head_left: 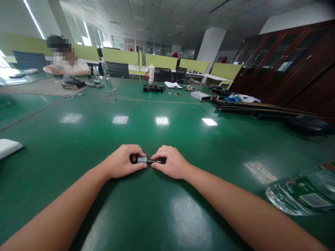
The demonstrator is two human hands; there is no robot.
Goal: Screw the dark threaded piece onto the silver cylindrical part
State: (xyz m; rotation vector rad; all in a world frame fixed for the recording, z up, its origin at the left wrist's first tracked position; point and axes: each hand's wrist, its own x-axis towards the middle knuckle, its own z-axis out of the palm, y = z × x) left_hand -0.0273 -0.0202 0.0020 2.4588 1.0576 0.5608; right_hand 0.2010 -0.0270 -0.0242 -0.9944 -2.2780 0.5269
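A small cylindrical object (142,160), silver on the left with a thin dark shaft to the right, lies level just above or on the green table (146,129). My left hand (125,161) closes its thumb and fingers round the silver part. The dark shaft (154,161) is between the thumb and fingers of my right hand (171,162). The two hands face each other with their fingertips a little apart. Whether the silver and dark parts are one piece cannot be made out.
At the right edge lies a large clear bottle (303,195). A white object (9,147) sits at the left edge. Far back are a white cup (151,74), black parts (153,88), a cord (111,93) and long dark strips (251,109). A person (66,59) sits at the far left.
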